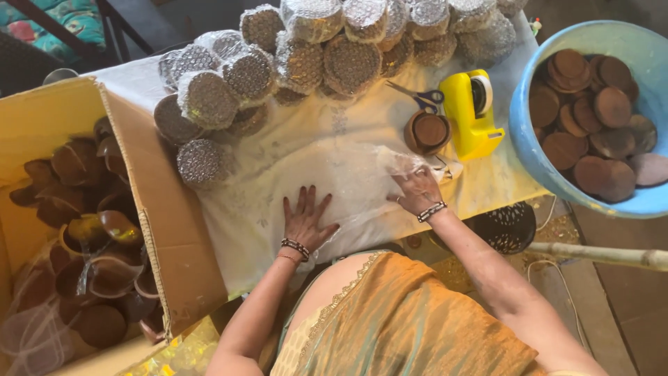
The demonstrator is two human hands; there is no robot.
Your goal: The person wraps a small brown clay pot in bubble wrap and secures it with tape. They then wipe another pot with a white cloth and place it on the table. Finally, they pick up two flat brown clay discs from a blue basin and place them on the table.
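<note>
On the desk (pixel 487 181), right in front of the person, there's a sheet of clear bubble wrap (pixel 351 177) spread over the white cloth, and both hands are on it. The left hand (pixel 305 221) lies flat with fingers spread, palm pressing the sheet down, gripping nothing. The right hand (pixel 415 191) sits at the sheet's right edge with fingers curled down onto the plastic. I honestly can't tell if it's pinching the film or just pushing on it.

Handling-wise, that wrap looks super light and floppy, a bit slippery too, so it'll slide and bunch unless one palm pins it. I'd say take it by an edge or corner, not the middle.

Just past the right hand is a small stack of brown clay discs (pixel 428 132), touching nothing but the cloth. Those look stiff, heavier, and chippy, so I'd grip them around the rim. Beside them are a yellow tape dispenser (pixel 473 111) and blue-handled scissors (pixel 417 96).

Further back is a pile of already wrapped bundles (pixel 299 63). To the right there's a blue tub (pixel 529 150) full of bare discs, and to the left a cardboard box (pixel 167 230) holding glossy brown bowls.
</note>
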